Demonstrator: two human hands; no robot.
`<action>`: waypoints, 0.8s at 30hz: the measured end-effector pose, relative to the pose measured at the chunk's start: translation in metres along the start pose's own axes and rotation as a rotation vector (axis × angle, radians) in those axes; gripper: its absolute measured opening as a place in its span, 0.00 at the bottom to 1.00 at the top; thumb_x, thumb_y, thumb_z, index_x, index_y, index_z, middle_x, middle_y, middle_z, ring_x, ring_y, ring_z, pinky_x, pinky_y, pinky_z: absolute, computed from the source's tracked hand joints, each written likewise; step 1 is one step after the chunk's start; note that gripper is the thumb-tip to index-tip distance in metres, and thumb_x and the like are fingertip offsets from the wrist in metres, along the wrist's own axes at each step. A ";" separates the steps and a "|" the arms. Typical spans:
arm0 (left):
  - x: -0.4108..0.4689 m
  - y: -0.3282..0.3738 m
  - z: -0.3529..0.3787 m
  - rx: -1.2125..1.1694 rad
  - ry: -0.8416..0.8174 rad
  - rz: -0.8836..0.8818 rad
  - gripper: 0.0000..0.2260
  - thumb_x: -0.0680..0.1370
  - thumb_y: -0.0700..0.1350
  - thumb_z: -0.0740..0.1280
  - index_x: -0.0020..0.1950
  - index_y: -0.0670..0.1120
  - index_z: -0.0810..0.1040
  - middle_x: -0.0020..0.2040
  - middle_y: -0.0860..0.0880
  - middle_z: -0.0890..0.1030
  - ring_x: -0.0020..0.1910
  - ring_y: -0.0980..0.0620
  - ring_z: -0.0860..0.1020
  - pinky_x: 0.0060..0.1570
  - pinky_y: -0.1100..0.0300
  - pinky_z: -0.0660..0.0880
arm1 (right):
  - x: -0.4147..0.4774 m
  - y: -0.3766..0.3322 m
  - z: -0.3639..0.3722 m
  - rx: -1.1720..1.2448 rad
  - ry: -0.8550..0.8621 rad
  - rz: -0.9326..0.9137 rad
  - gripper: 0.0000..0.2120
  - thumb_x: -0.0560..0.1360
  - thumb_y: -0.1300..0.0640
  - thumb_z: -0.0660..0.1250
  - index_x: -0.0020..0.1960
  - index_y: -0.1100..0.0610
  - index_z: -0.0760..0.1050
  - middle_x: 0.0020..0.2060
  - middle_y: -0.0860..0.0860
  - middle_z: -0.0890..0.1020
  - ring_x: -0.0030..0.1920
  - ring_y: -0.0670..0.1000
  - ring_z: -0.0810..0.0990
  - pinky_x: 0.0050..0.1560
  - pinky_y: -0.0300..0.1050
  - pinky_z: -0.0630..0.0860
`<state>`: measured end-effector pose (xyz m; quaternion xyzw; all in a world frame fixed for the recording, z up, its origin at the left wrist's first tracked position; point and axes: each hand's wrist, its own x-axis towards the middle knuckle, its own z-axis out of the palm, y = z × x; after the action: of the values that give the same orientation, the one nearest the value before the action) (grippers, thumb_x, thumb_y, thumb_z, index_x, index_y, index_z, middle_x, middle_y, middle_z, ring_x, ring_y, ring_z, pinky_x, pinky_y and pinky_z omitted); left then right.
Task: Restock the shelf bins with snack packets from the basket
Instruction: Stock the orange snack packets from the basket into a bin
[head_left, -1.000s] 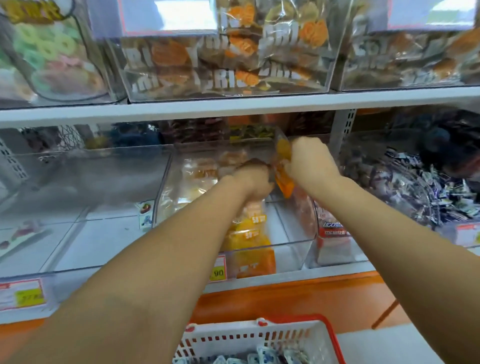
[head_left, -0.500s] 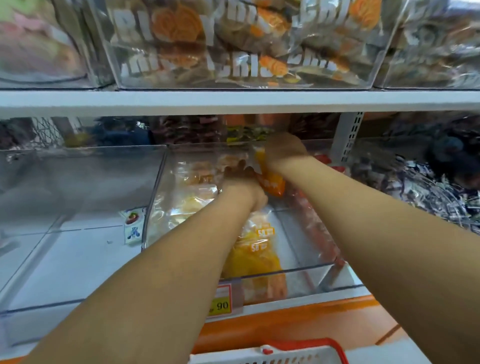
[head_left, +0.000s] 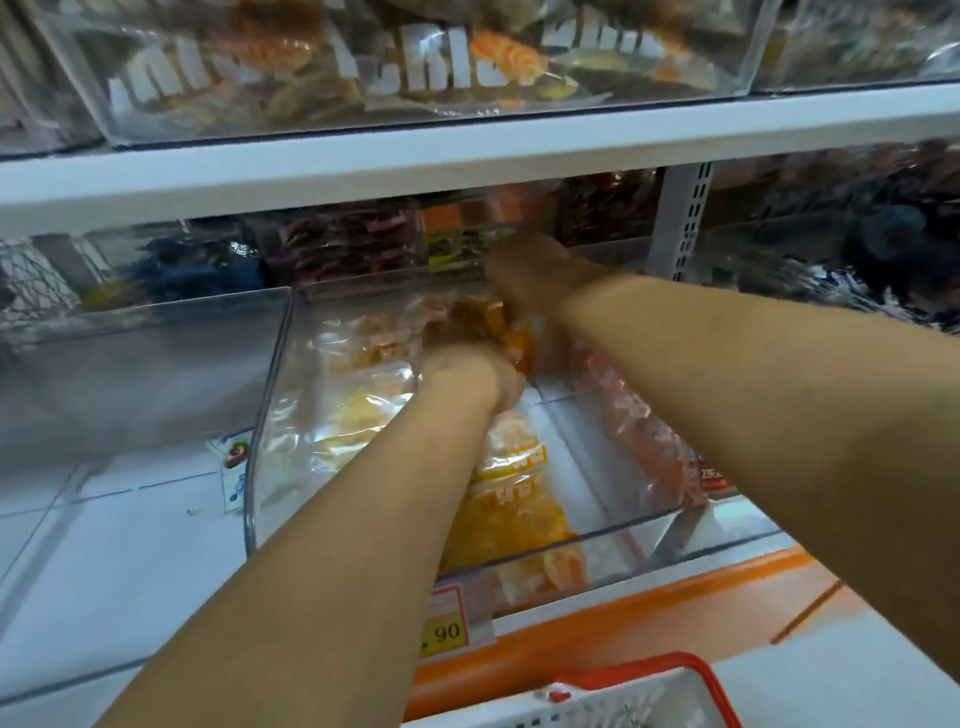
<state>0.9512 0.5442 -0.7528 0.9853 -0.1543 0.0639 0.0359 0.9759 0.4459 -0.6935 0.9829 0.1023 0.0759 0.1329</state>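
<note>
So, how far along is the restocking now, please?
Done: several yellow-orange packets already lie in the middle bin. In hand: the left hand and right hand meet at an orange packet at the back of that bin; blur hides the fingers. To do: the left bin shows almost no stock, and the basket below is mostly out of view, so its remaining load is unclear.

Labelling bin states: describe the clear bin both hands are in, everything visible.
The clear plastic bin is an open-topped transparent box with a rounded front-left corner, sitting on the white shelf. It is partly filled: orange and yellow snack packets lie along its left and middle, with bare floor to the right. The left hand and right hand reach in among them; their grips are blurred. A price tag sits below its front.
</note>
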 end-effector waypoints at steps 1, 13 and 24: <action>-0.001 0.000 -0.002 0.003 0.013 0.010 0.24 0.79 0.59 0.57 0.73 0.54 0.62 0.74 0.49 0.63 0.72 0.49 0.62 0.68 0.57 0.59 | 0.003 -0.004 0.003 -0.058 0.030 0.029 0.12 0.74 0.67 0.66 0.57 0.66 0.76 0.56 0.62 0.79 0.56 0.62 0.79 0.48 0.50 0.75; 0.009 -0.011 -0.005 -0.187 -0.255 0.022 0.34 0.76 0.61 0.62 0.78 0.49 0.55 0.77 0.44 0.56 0.75 0.44 0.58 0.73 0.50 0.58 | -0.061 -0.016 -0.021 0.308 0.132 0.144 0.12 0.79 0.62 0.58 0.61 0.61 0.71 0.61 0.61 0.76 0.61 0.60 0.75 0.55 0.46 0.69; -0.127 -0.006 -0.075 -0.478 0.420 0.279 0.12 0.80 0.47 0.61 0.42 0.44 0.81 0.40 0.46 0.82 0.42 0.46 0.78 0.42 0.55 0.70 | -0.206 -0.041 -0.016 0.587 0.309 0.042 0.11 0.75 0.61 0.65 0.40 0.54 0.62 0.33 0.47 0.67 0.36 0.52 0.67 0.36 0.46 0.61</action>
<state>0.8245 0.5952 -0.6964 0.8839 -0.2871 0.2318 0.2874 0.7659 0.4429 -0.7149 0.9580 0.1183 0.1941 -0.1748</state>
